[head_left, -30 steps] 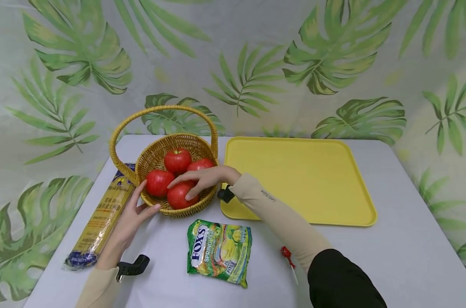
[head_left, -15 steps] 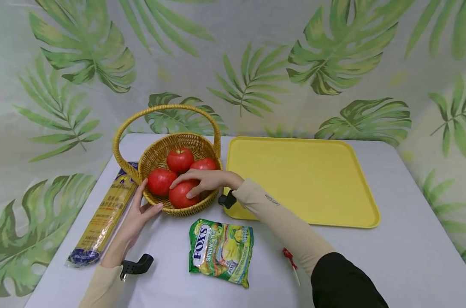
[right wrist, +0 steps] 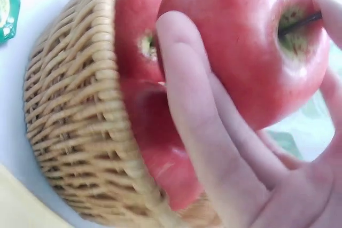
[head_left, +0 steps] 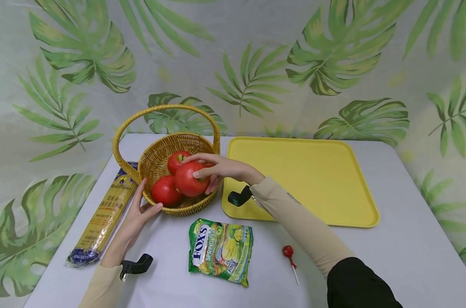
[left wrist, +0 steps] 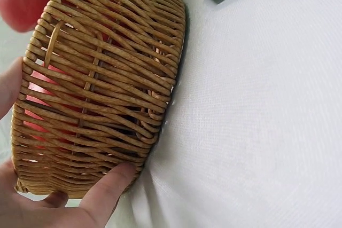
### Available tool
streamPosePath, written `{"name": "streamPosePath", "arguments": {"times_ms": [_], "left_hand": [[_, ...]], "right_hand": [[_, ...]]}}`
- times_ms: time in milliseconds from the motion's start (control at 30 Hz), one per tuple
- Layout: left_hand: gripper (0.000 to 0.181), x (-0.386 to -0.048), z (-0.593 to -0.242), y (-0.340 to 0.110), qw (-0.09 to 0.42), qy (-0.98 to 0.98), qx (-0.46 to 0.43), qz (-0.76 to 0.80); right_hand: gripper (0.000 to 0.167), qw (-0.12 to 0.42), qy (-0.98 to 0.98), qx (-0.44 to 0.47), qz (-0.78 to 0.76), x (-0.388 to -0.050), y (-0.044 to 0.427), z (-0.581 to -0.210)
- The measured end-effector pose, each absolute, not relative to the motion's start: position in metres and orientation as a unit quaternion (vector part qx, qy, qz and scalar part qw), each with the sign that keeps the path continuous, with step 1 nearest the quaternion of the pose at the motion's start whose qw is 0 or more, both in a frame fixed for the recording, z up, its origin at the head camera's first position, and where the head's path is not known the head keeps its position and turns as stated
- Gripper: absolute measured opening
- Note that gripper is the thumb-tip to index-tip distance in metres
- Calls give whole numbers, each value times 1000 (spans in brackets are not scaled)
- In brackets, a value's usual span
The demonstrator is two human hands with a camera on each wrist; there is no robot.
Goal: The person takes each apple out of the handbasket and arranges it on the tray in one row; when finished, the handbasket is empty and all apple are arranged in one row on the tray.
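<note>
Since the earlier frame, one red apple [head_left: 188, 183] has risen from its place in the basket [head_left: 190, 209], and the right hand [head_left: 228, 168] has lifted along with it, shifting slightly to the right. Grip of the right hand is clamped on this apple: thumb on one side, fingers on the other. Held apple is over the basket's opening; whether it touches the fruit below cannot be told. Two further apples are plainly visible inside, a front apple [head_left: 166, 192] and a rear apple [head_left: 175, 161]. Front apple has settled a little to the right and lower.

Left hand [head_left: 132, 221] remains at the basket's near left side, its grip apart, digits spread along the wicker wall and rim.

Also noted on the tabletop [head_left: 410, 239]: spaghetti packet [head_left: 104, 214] left of the basket; yellow tray [head_left: 294, 182] to its right; green Fox's candy bag [head_left: 220, 252] in front; red lollipop [head_left: 288, 251], to the right of the bag and well apart from the basket.
</note>
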State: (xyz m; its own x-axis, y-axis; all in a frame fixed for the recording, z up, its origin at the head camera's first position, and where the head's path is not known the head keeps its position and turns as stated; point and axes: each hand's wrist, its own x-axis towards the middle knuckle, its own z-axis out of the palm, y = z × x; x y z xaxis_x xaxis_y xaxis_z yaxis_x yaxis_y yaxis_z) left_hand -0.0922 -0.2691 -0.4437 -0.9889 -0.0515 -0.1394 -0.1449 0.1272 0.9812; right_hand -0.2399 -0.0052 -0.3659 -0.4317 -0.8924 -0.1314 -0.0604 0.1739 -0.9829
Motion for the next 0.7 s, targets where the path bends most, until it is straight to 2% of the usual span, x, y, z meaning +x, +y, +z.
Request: {"name": "streamPosePath", "arguments": {"times_ms": [367, 700], "left_hand": [[90, -93, -445, -270, 37, 752, -62, 655], [90, -93, -443, -270, 40, 758, -61, 649]], "right_hand": [[48, 375, 689, -270, -558, -249, 52, -352], [50, 355, 703, -200, -583, -261, 100, -368]]}}
